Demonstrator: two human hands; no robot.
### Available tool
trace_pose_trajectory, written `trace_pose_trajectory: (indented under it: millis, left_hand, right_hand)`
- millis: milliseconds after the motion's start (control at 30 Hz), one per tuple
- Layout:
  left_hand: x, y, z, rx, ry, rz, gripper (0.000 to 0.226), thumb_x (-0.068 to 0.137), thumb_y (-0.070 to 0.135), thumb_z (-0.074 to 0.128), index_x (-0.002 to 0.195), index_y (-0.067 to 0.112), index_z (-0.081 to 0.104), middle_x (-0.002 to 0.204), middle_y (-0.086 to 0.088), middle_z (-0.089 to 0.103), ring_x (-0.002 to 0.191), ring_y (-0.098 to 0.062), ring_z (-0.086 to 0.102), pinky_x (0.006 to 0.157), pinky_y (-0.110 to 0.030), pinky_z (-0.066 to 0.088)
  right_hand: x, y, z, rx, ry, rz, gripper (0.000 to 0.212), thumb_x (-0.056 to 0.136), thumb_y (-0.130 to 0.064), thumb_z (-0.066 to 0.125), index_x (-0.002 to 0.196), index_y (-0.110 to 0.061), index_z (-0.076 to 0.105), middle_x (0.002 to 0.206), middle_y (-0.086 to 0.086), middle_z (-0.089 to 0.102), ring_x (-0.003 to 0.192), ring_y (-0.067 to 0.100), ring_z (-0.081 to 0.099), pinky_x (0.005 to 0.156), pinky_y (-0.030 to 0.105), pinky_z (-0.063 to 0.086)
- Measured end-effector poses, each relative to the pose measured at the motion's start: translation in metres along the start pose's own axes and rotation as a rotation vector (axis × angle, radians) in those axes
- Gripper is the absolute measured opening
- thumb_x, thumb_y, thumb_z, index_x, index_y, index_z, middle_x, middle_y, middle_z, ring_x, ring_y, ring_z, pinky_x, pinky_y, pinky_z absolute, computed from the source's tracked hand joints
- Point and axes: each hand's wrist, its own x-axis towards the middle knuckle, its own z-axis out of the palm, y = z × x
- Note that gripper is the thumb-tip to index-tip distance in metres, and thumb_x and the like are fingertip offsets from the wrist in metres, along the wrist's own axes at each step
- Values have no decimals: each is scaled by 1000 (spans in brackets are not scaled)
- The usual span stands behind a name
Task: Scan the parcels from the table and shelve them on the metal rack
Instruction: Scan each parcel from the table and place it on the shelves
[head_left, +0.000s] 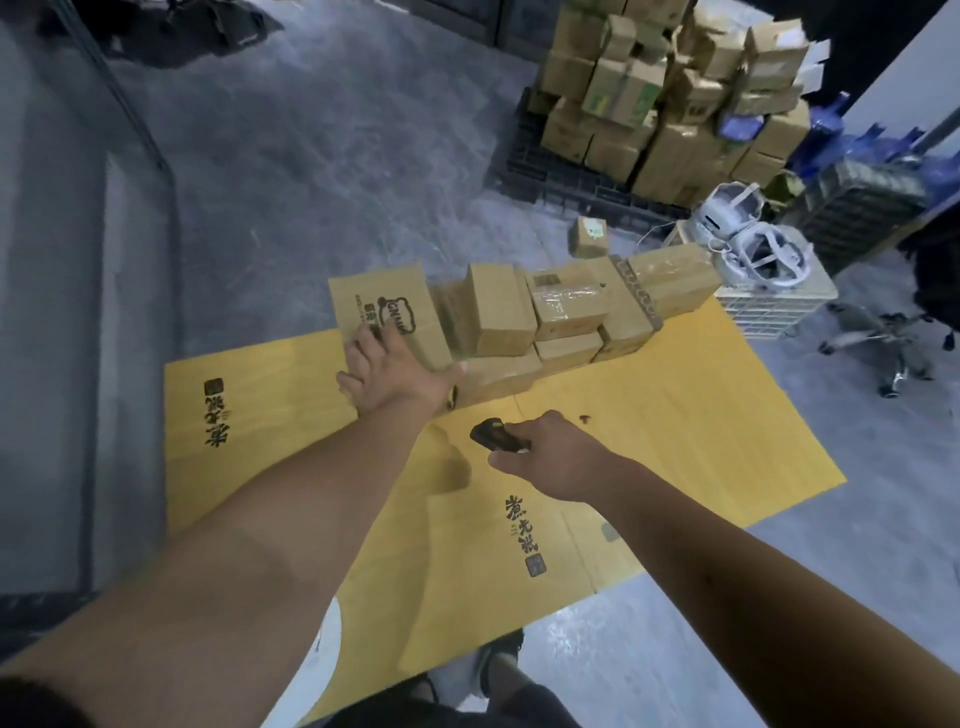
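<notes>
A grey concrete floor (311, 156) fills most of the view. On it at the top right stands a black pallet (545, 171) stacked high with cardboard boxes (665, 93), some tilted. One small box (589, 236) sits alone on the floor just in front of the pallet.

The counter (675, 415) is covered with flattened yellow cardboard printed with black characters. Along its far edge runs a row of brown parcels (561, 312), packed touching one another and partly stacked, several wrapped in clear tape. At the row's left end is a larger printed carton (384, 306), tilted with its printed face up.

To the right of the counter, a pale slatted crate (774, 301) carries white headsets (748, 244) with straps. Beside it, lower down, are the metal legs of a swivel chair (878, 343).

The left hand (395, 374) reaches across the counter and grasps the near edge of the printed carton, fingers spread over its top face and thumb stretched toward the neighbouring parcel. The right hand (550, 452) is clenched around a black scanner (493, 434), held low over the yellow cardboard, its front end pointing toward the carton. Whether the scanner touches the counter cannot be told.
</notes>
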Motion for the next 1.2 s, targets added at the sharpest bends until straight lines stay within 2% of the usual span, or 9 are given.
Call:
trace_pose_trajectory:
  millis: [200,567,667,767,867,1000,1067,1100,1200]
  left_hand:
    - [5,2,14,-19,29,-87,126,61,90,64,163,30,18,173,2,3,159,-24,-5,114,-59,24]
    - [-82,-59,18,-100,79,-153,112,58,73,74,156,43,29,168,17,14,157,-10,3,119,-60,22]
    - [-110,-84,9,-287,96,-148,108,57,68,77,154,41,38,166,18,23,155,-8,16,123,-52,24]
    - [-136,-107,5,-716,61,-171,102,61,53,80,155,35,45,164,15,33,151,-7,31,124,-43,33]
    - [-151,-124,5,-1037,67,-261,93,62,37,74,152,35,50,155,11,52,141,-13,50,115,-42,46]
    - [-154,-138,5,-1111,105,-296,70,84,39,78,149,33,54,138,13,67,125,-7,64,108,-37,52]
    - [-154,-142,3,-1107,119,-323,40,102,30,67,140,36,59,122,20,70,104,9,68,87,-18,57]
    - [-154,-144,2,-1109,124,-346,34,105,28,62,137,40,57,118,22,69,96,12,68,77,-16,56]
    - [-153,-163,4,-1053,107,-356,47,108,33,56,152,42,44,123,16,62,107,-9,63,82,-31,57]
  right_hand:
    - [33,12,-9,3,-63,-62,54,102,-57,58,148,-28,57,129,7,42,95,25,64,95,40,56]
    - [62,45,4,31,-239,-281,72,100,-65,56,164,-34,39,127,-1,39,100,16,58,90,32,52]
    - [61,33,9,10,-278,-347,73,100,-65,57,164,-35,38,127,-2,39,105,19,59,95,35,55]
    - [55,20,15,-33,-302,-404,73,100,-64,58,164,-34,38,131,-1,39,107,21,60,93,39,57]
    - [46,12,22,-38,-302,-472,74,100,-64,58,164,-35,37,132,-2,40,111,19,59,94,37,55]
    - [31,4,31,24,-271,-462,74,101,-63,58,165,-33,36,133,-4,40,116,16,55,97,32,49]
    - [21,0,37,42,-249,-450,74,101,-62,58,165,-32,37,135,-3,41,119,17,54,101,32,47]
    - [15,-3,40,48,-240,-445,73,101,-62,58,165,-31,37,135,-3,41,120,17,55,101,32,47]
    - [0,-13,51,75,-192,-432,71,101,-61,59,163,-33,40,133,-1,42,117,18,57,100,32,48]
